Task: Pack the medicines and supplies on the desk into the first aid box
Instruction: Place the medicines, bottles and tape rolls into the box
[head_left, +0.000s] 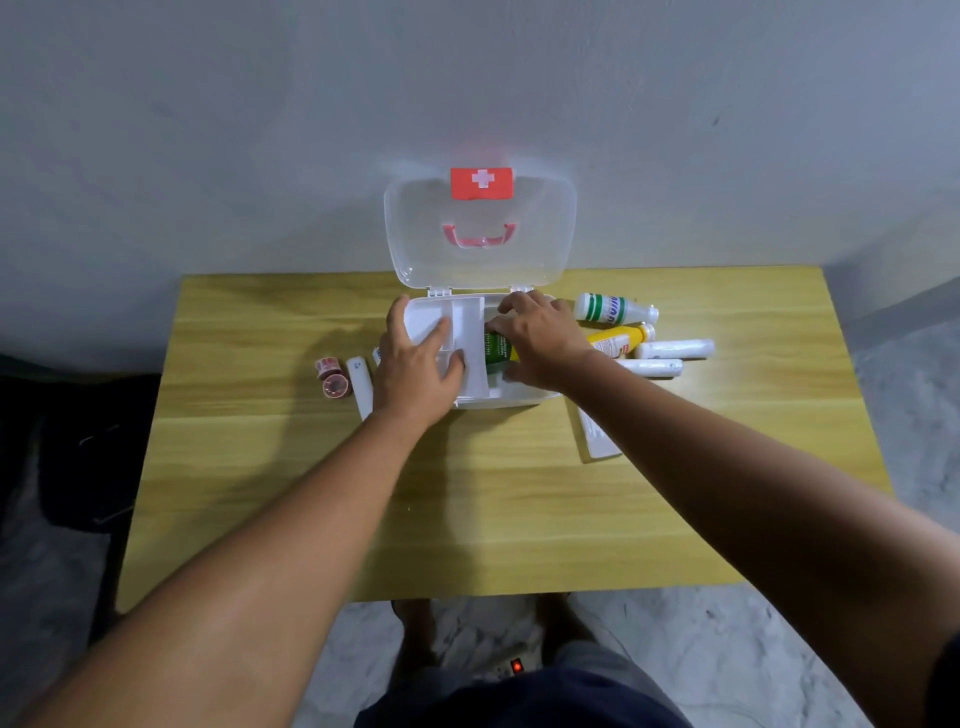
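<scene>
The white first aid box stands open at the back middle of the desk, its clear lid with a red cross label upright against the wall. My left hand rests with straight fingers on the white divided tray over the box's left half. My right hand grips a green-labelled item inside the box's right half. Right of the box lie a white bottle with green stripes, a yellow bottle and two white bandage rolls.
Left of the box lie two small red-rimmed tape rolls and a white stick-shaped case. A flat white packet lies under my right forearm. The wooden desk stands against a grey wall. A power strip with a red light lies on the floor.
</scene>
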